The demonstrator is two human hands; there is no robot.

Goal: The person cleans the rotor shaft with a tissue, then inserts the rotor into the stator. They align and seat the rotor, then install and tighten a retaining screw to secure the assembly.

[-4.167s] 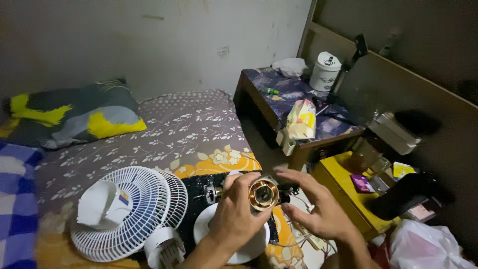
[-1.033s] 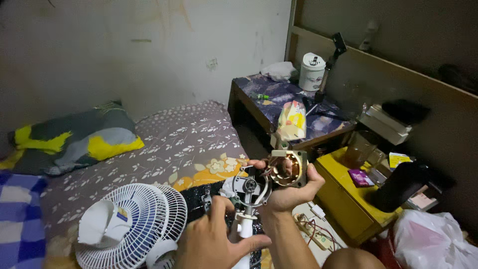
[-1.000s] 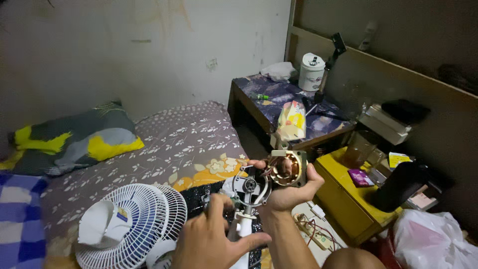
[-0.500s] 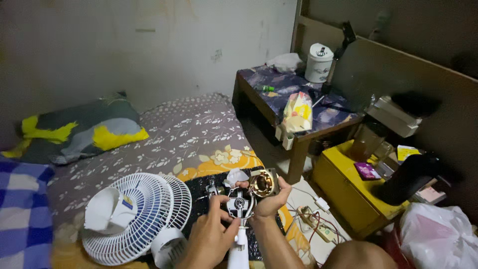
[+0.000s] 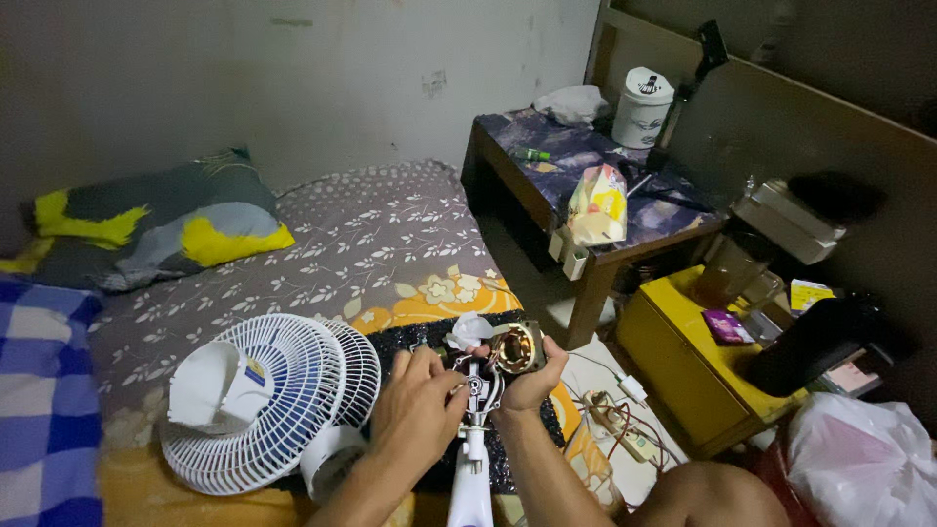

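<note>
Motor [image 5: 517, 346]: cupped in right hand [image 5: 532, 381]; keep level.
Left hand [image 5: 418, 410]: fingertips pinching at fan neck [image 5: 475, 390]; steady grip.

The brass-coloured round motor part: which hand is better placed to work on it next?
Probably the left hand: its fingers rest free beside the brass-coloured round motor part, while the right hand cups and steadies it above the white fan stand.

Shiny coppery metal motor [image 5: 518, 347], white plastic fan grille [image 5: 264, 400], matt patterned cloth bedsheet [image 5: 371, 234]
</note>
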